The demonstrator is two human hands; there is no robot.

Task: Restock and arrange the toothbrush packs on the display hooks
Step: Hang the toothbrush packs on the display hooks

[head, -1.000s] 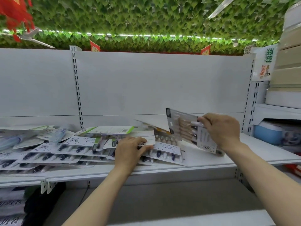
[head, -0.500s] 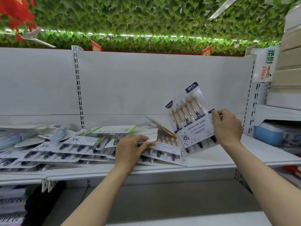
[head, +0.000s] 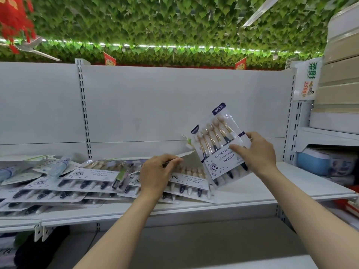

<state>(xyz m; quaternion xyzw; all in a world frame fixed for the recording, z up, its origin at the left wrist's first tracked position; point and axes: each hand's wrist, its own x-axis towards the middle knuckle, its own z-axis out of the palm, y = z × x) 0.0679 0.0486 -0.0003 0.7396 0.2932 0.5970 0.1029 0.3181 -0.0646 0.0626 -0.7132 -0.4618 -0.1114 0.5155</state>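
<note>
My right hand grips a clear six-piece toothbrush pack by its right edge, holding it upright and tilted above the white shelf. My left hand pinches the edge of a white-backed pack and lifts it off the pile. Several more toothbrush packs lie flat and overlapping across the left and middle of the shelf. No display hooks are visible on the white back panel.
Slotted uprights divide the back panel. A neighbouring shelf unit on the right holds a blue box and stacked beige boxes. Other packaged goods lie at the far left of the shelf.
My right hand raised its pack from a low flat tilt to upright, facing me. My left hand went from resting on the pile to pinching and lifting a pack's edge.
</note>
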